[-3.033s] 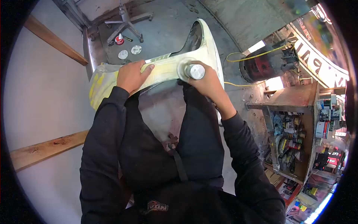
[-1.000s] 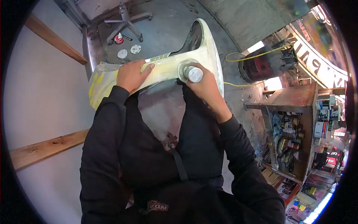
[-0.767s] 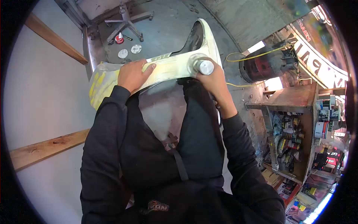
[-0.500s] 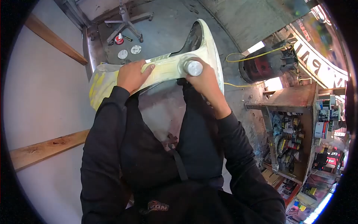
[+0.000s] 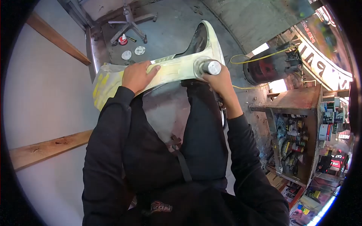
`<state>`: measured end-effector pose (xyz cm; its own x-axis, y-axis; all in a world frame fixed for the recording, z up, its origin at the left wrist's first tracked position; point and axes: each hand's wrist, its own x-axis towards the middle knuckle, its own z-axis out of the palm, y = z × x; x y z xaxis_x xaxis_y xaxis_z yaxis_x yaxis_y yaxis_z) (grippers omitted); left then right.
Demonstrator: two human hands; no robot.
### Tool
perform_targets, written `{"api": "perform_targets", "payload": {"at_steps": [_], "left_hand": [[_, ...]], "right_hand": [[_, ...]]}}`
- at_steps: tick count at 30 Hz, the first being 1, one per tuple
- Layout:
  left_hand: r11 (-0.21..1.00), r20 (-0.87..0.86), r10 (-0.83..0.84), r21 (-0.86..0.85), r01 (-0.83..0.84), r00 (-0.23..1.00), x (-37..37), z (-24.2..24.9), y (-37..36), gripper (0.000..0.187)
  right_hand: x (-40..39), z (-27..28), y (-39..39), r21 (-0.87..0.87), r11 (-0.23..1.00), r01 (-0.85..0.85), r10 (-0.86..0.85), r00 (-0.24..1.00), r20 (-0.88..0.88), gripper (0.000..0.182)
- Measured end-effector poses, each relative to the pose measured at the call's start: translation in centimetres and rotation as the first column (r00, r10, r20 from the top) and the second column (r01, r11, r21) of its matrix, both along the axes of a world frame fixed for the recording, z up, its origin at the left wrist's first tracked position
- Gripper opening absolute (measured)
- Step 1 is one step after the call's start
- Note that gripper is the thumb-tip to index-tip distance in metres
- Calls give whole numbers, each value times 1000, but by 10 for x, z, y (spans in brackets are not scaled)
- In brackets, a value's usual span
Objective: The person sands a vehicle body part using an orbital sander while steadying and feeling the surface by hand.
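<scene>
A curved, pale yellow-white vehicle panel (image 5: 175, 71), shaped like a bumper, lies across my knees. Yellow patches mark its left end, and a dark opening shows at its far right. My left hand (image 5: 138, 76) grips its near-left part, thumb stretched along the top and the other fingers curled over the far edge. In my right hand (image 5: 221, 83) is a short silver-ended cylinder (image 5: 213, 67), held against a round recess in the panel. The fingers beneath the cylinder are partly hidden, and I cannot make out whether anything covers its side.
Two pale discs (image 5: 140, 50) and a red round container (image 5: 123, 40) lie on the floor near a wheeled chair base (image 5: 130, 24). A dark drum (image 5: 264, 67) with a yellow hose (image 5: 260, 58) is at right. Below it stands a wooden shelf (image 5: 292, 98) full of cans and tools.
My right hand has moved the cylinder to the right and tilted it, showing more of the recess. My left hand keeps its hold; the whole view has shifted slightly.
</scene>
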<state>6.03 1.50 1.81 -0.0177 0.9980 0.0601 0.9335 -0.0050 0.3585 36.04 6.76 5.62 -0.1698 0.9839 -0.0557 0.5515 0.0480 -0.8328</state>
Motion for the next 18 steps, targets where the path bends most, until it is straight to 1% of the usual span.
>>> {"api": "perform_targets", "payload": {"at_steps": [3, 5, 8, 10, 11, 14, 15, 18], "left_hand": [[1000, 13, 9, -16, -9, 1000, 0, 0, 0, 50], [1000, 4, 3, -7, -3, 1000, 0, 0, 1, 52], [1000, -20, -5, 21, 6, 1000, -1, -2, 1, 56], [1000, -31, -3, 7, 3, 1000, -1, -2, 2, 56], [1000, -23, -1, -10, 1, 1000, -1, -1, 2, 54], [999, -10, 5, -50, -5, 1000, 0, 3, 0, 50], [999, -15, 6, -54, -7, 1000, 0, 3, 0, 50], [999, -1, 3, -42, -3, 1000, -2, 1, 0, 50]], "right_hand": [[0, -8, 1, 17, 999, -31, 31, 1000, -2, 48], [-5, -10, -7, -61, 996, -70, 69, 998, -10, 49], [-23, -11, -29, 16, 983, -185, 185, 983, -3, 51], [-34, -9, -42, 16, 969, -247, 247, 969, -22, 51], [-39, -6, -47, 4, 963, -269, 269, 963, -4, 51], [-44, -5, -54, -48, 954, -295, 297, 953, 61, 50], [-42, -6, -52, -40, 953, -302, 303, 952, 33, 51], [-27, -11, -35, -52, 966, -253, 252, 967, -24, 52]]}}
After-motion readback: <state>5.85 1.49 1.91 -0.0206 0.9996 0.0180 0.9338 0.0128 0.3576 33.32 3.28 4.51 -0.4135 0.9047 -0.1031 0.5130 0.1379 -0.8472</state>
